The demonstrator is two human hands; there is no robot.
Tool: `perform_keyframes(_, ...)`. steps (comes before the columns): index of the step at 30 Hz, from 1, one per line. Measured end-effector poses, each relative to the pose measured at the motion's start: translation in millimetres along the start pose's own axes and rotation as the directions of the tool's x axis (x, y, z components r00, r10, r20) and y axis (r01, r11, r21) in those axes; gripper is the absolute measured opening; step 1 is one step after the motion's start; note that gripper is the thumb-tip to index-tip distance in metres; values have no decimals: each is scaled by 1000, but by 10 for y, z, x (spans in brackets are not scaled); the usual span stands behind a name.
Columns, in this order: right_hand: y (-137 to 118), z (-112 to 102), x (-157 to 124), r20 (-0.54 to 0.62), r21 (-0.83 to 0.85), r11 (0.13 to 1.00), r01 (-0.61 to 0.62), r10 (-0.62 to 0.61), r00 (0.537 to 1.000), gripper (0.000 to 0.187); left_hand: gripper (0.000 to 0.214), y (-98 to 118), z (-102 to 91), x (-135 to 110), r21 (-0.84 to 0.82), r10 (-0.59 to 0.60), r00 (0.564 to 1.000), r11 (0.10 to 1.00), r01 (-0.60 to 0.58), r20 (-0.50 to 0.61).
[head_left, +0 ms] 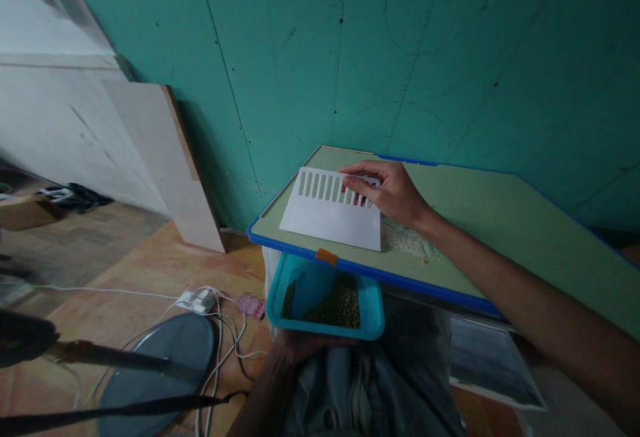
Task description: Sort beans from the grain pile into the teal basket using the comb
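My right hand presses on the slotted end of a white flat scraper card that lies on the green table top near its left front corner. A patch of pale grains lies on the table just right of the card, by my wrist. Below the table's blue edge, my left hand holds a teal plastic tub from underneath. The tub holds a layer of small green beans.
A teal wall stands right behind the table. A white board leans on it to the left. On the wooden floor lie a white power strip with cables and a round grey stand base.
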State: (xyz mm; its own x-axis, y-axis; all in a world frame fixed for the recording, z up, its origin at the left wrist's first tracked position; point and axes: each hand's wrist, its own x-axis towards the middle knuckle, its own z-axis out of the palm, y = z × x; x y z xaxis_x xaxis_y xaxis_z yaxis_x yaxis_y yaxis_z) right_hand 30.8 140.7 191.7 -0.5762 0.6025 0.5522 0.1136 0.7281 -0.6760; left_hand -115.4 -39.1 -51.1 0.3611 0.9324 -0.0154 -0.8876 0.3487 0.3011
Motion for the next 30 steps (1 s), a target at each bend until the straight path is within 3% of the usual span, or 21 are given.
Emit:
perform_keyframes(4, 99, -117, -37, 31, -1, 999, -33, 33, 999, 30, 73, -52, 169, 93, 15, -47, 998, 999, 48, -47)
perform_keyframes(9, 259, -282, 12, 7, -59, 998, -23, 24, 1000, 29, 51, -102, 128, 178, -3, -36, 993, 999, 36, -114)
perform_keyframes(15, 288, -434, 48, -76, 35, 997, -75, 78, 994, 33, 48, -108, 66, 150, 7, -40, 980, 999, 42, -195)
perform_keyframes(19, 224, -718, 65, -195, 15, 999, -48, 50, 980, 29, 40, -116, 79, 135, 40, -32, 971, 998, 42, -236)
perform_keyframes(23, 298, -1126, -15, -344, -191, 981, -43, -25, 939, 23, 40, -129, 28, 156, 28, -44, 977, 998, 50, -207)
perform_keyframes(26, 458, -1388, -113, -489, -269, 956, -116, -32, 872, 25, 42, -138, -48, 182, 48, -48, 988, 997, 56, -147)
perform_keyframes(30, 711, -1594, -194, -550, -352, 914, -201, -28, 835, 28, 41, -141, -110, 193, 84, -25, 984, 996, 40, -177)
